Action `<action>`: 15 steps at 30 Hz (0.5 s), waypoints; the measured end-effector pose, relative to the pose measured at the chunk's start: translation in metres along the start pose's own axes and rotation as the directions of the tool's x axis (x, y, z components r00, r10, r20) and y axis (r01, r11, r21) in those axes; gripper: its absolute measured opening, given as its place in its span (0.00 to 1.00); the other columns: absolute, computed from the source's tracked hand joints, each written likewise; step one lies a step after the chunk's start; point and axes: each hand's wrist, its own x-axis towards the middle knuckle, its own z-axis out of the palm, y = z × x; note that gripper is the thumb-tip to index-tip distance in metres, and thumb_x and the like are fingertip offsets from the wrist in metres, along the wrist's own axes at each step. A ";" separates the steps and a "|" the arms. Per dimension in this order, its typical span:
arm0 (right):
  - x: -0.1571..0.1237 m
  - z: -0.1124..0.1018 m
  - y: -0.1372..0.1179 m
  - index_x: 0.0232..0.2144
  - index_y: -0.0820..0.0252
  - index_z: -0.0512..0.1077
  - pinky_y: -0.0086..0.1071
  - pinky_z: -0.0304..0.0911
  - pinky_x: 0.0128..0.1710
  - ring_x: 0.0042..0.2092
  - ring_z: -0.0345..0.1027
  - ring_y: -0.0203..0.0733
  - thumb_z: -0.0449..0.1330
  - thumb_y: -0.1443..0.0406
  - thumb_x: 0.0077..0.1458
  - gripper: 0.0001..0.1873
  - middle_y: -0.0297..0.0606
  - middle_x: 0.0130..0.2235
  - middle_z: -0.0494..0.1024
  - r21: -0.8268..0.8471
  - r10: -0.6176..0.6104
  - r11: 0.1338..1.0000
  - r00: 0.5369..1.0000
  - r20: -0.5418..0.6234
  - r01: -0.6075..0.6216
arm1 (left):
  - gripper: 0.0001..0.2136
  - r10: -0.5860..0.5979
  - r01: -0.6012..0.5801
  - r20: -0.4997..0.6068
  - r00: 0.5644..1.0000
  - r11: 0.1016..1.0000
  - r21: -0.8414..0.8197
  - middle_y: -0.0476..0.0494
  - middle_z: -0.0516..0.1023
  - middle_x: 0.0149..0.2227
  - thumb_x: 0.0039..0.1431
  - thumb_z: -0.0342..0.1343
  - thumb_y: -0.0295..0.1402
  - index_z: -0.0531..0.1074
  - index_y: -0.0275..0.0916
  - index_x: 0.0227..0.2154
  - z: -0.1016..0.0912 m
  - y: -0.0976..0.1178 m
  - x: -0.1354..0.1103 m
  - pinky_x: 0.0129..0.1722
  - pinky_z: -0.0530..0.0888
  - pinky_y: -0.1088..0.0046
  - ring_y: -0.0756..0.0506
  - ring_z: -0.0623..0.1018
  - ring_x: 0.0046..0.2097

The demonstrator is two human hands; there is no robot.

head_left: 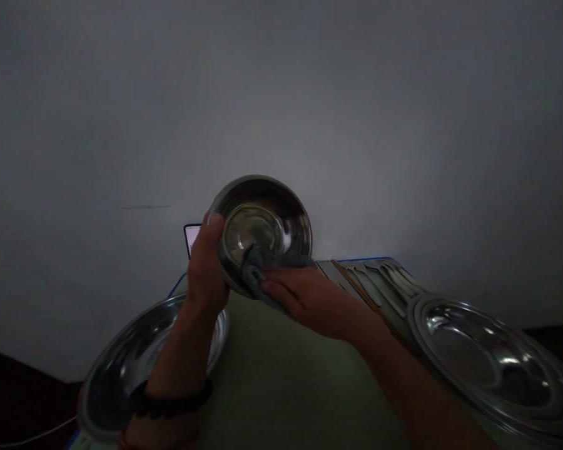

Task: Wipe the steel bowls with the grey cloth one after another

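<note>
A shiny metal bowl is held up above the table, tilted so that its inside faces me. My left hand grips its left side, the thumb over the rim and the other fingers hidden behind. In my right hand is a dark grey-green cloth, pressed against the lower inner wall of the bowl. The fingers of that hand lie close together over the cloth, part of which hangs below them.
A large metal basin stands at the left, partly behind my left forearm. Stacked metal plates lie at the right. Beyond them are chopsticks and several metal utensils. A lit phone stands by the wall at the back of the green table.
</note>
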 end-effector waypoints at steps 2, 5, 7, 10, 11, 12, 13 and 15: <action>0.000 0.005 0.007 0.50 0.61 0.71 0.46 0.53 0.60 0.60 0.61 0.48 0.43 0.59 0.65 0.22 0.42 0.55 0.73 -0.179 0.033 0.983 0.998 -0.044 -0.041 | 0.15 0.039 -0.042 -0.065 0.997 0.999 -0.034 0.53 0.78 0.46 0.59 0.49 0.45 0.74 0.47 0.43 0.001 0.001 0.000 0.61 0.64 0.61 0.40 0.66 0.60; -0.003 0.010 0.022 0.60 0.62 0.60 0.52 0.41 0.64 0.67 0.42 0.53 0.41 0.58 0.65 0.26 0.43 0.64 0.59 -0.386 0.109 0.909 0.982 -0.153 -0.161 | 0.14 0.035 -0.036 -0.040 0.999 0.999 -0.035 0.51 0.78 0.46 0.59 0.52 0.44 0.75 0.45 0.42 0.006 0.005 -0.002 0.59 0.66 0.63 0.40 0.67 0.60; -0.005 0.010 0.031 0.63 0.62 0.54 0.52 0.37 0.65 0.68 0.36 0.53 0.41 0.58 0.65 0.28 0.42 0.66 0.53 -0.455 0.145 0.859 0.964 -0.224 -0.235 | 0.15 -0.017 0.018 0.068 0.998 1.000 -0.019 0.49 0.78 0.47 0.60 0.51 0.42 0.75 0.42 0.43 0.011 0.009 -0.005 0.59 0.66 0.63 0.40 0.67 0.60; -0.005 0.010 0.039 0.65 0.63 0.49 0.52 0.31 0.66 0.69 0.30 0.52 0.41 0.58 0.65 0.29 0.40 0.68 0.46 -0.482 0.173 0.823 0.940 -0.293 -0.302 | 0.16 -0.119 0.130 0.195 0.973 0.991 -0.043 0.46 0.79 0.48 0.59 0.52 0.42 0.75 0.40 0.46 0.019 0.008 -0.008 0.59 0.65 0.63 0.39 0.69 0.59; -0.003 0.010 0.040 0.65 0.63 0.47 0.53 0.28 0.66 0.69 0.27 0.52 0.40 0.58 0.65 0.30 0.40 0.68 0.43 -0.463 0.181 0.831 0.937 -0.300 -0.309 | 0.17 -0.151 0.167 0.213 0.965 0.984 -0.058 0.46 0.79 0.48 0.59 0.52 0.42 0.75 0.41 0.47 0.021 0.005 -0.010 0.59 0.65 0.63 0.39 0.69 0.58; -0.001 0.011 0.039 0.66 0.63 0.45 0.53 0.27 0.66 0.69 0.23 0.52 0.39 0.57 0.65 0.31 0.40 0.69 0.40 -0.423 0.192 0.852 0.936 -0.296 -0.308 | 0.18 -0.180 0.200 0.216 0.960 0.977 -0.074 0.46 0.79 0.47 0.58 0.53 0.42 0.75 0.41 0.47 0.023 0.002 -0.011 0.59 0.65 0.63 0.39 0.70 0.58; 0.001 0.011 0.037 0.66 0.64 0.42 0.53 0.26 0.66 0.68 0.20 0.52 0.38 0.57 0.65 0.31 0.41 0.69 0.35 -0.360 0.206 0.883 0.937 -0.281 -0.302 | 0.18 -0.209 0.233 0.215 0.954 0.968 -0.089 0.47 0.80 0.47 0.58 0.53 0.43 0.75 0.41 0.47 0.024 -0.002 -0.012 0.59 0.64 0.63 0.39 0.70 0.58; 0.005 0.011 0.032 0.66 0.65 0.36 0.52 0.26 0.66 0.67 0.14 0.50 0.36 0.55 0.65 0.33 0.42 0.69 0.26 -0.181 0.237 0.943 0.946 -0.223 -0.279 | 0.19 -0.263 0.289 0.203 0.943 0.950 -0.114 0.47 0.80 0.47 0.57 0.54 0.44 0.75 0.41 0.47 0.026 -0.008 -0.014 0.60 0.63 0.63 0.40 0.70 0.58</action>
